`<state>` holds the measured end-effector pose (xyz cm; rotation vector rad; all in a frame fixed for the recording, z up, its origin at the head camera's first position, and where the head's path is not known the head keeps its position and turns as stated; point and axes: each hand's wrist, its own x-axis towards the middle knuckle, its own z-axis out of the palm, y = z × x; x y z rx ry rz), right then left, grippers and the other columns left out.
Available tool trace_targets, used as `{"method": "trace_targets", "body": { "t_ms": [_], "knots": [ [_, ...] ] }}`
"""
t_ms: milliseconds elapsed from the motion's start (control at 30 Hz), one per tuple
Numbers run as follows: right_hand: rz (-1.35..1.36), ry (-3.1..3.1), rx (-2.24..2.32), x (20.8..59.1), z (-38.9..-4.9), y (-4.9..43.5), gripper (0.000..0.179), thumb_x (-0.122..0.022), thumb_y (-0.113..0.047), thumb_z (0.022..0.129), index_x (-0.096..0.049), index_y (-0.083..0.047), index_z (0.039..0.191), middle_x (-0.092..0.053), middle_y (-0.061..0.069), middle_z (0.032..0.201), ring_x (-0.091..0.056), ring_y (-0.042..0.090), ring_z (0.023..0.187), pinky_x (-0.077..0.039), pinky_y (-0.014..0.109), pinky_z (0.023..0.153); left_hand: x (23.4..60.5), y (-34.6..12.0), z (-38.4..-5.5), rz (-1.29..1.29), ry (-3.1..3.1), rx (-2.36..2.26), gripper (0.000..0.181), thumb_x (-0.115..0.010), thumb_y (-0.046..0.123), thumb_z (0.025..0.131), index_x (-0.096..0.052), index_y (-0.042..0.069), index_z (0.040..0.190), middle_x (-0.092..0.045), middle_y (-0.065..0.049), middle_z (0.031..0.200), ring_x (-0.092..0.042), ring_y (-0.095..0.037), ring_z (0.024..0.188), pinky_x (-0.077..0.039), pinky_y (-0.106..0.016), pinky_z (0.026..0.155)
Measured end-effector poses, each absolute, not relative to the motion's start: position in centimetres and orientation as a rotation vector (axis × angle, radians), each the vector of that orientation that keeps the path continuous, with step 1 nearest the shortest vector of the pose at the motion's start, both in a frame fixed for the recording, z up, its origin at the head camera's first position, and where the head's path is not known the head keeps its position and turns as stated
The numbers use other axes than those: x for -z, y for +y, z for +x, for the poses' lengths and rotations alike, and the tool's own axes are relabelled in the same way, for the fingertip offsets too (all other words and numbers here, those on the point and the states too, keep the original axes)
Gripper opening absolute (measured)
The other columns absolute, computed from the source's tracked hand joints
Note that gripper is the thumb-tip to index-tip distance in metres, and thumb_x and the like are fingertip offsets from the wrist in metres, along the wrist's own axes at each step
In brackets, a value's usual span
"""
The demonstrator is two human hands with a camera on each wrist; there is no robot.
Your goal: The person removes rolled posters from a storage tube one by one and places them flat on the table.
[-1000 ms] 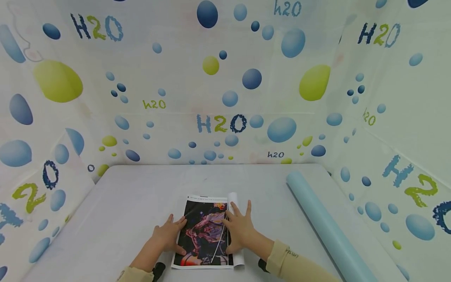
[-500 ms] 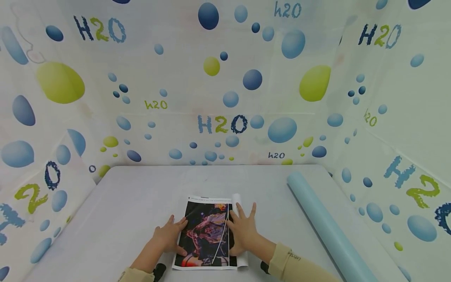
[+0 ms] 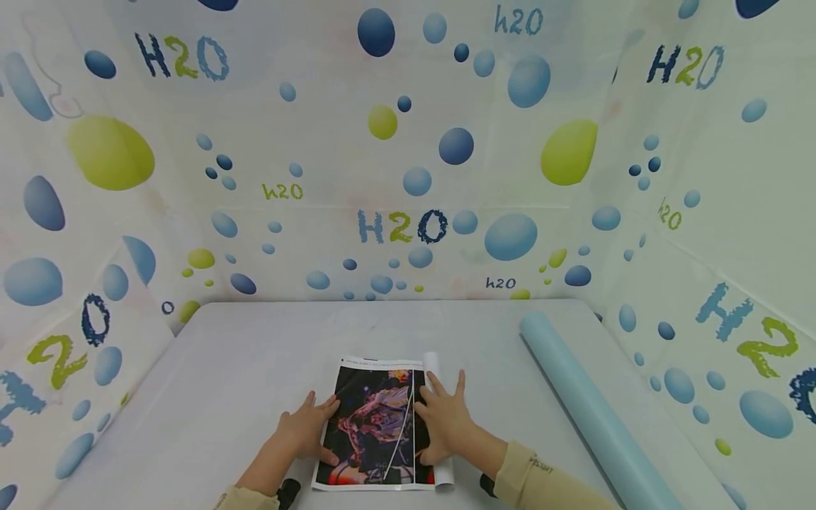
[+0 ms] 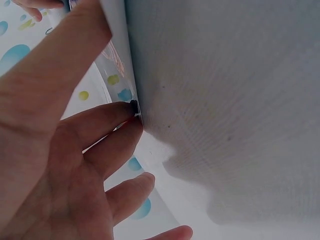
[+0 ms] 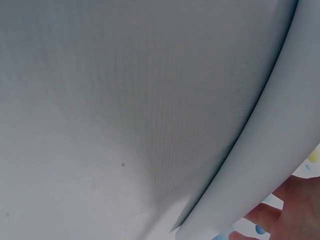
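Observation:
A printed poster (image 3: 372, 425) with a dark, colourful picture and a white border lies in front of me. Its right side is curled into a white roll (image 3: 431, 363). My left hand (image 3: 304, 427) rests on the poster's left edge, thumb and fingers spread; the left wrist view shows its fingertips (image 4: 142, 122) touching the paper's edge. My right hand (image 3: 448, 418) lies over the rolled side with its fingers spread. In the right wrist view, the pale roll (image 5: 250, 145) hides part of that hand (image 5: 295, 210).
A long light-blue roll (image 3: 593, 404) lies slantwise along the right side of the white table (image 3: 210, 382). Behind and at both sides hangs a white curtain (image 3: 319, 113) with blue and green drops. Dark straps (image 3: 288, 490) show at the wrists.
My right hand and the rolled side have shifted a little to the right, so more of the picture lies flat. My left hand stays at the left edge.

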<state>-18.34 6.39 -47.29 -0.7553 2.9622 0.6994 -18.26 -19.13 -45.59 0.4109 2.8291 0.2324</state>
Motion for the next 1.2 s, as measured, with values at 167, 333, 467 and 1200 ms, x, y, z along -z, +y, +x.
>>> {"method": "trace_targets", "body": {
  "t_ms": [167, 333, 467, 1200],
  "knots": [
    [-0.747, 2.969, -0.721, 47.2, -18.2, 6.7, 0.087, -0.052, -0.082, 0.055, -0.053, -0.032, 0.125, -0.04, -0.002, 0.138, -0.017, 0.029, 0.136, -0.014, 0.076, 0.089, 45.8, -19.1, -18.3, 0.4, 2.836, -0.224, 0.096, -0.085, 0.041, 0.051, -0.048, 0.005, 0.132, -0.042, -0.01, 0.139, -0.027, -0.042, 0.13, -0.03, -0.07, 0.086],
    [-0.684, 2.988, -0.733, 47.2, -18.1, 7.8, 0.085, -0.056, -0.081, 0.053, -0.057, -0.03, 0.122, -0.041, -0.001, 0.137, -0.019, 0.029, 0.136, -0.016, 0.076, 0.088, 45.8, -19.0, -18.4, 0.391, 2.835, -0.214, 0.095, -0.085, 0.042, 0.052, -0.048, 0.005, 0.132, -0.042, -0.009, 0.139, -0.027, -0.041, 0.13, -0.03, -0.069, 0.087],
    [-0.635, 2.993, -0.732, 47.3, -18.2, 9.2, 0.088, -0.058, -0.081, 0.052, -0.057, -0.029, 0.123, -0.042, -0.001, 0.137, -0.023, 0.029, 0.134, -0.02, 0.074, 0.088, 45.8, -19.0, -18.4, 0.384, 2.83, -0.207, 0.096, -0.085, 0.042, 0.051, -0.048, 0.005, 0.132, -0.042, -0.01, 0.139, -0.028, -0.041, 0.13, -0.03, -0.069, 0.087],
    [-0.599, 2.966, -0.606, 46.3, -18.6, 15.4, 0.092, -0.065, -0.074, 0.048, -0.054, -0.019, 0.121, -0.051, 0.003, 0.129, -0.031, 0.023, 0.131, -0.018, 0.06, 0.102, 45.7, -18.9, -18.3, 0.369, 2.83, -0.194, 0.096, -0.085, 0.043, 0.051, -0.048, 0.005, 0.132, -0.042, -0.009, 0.139, -0.028, -0.042, 0.129, -0.03, -0.069, 0.087]
  ]
}}
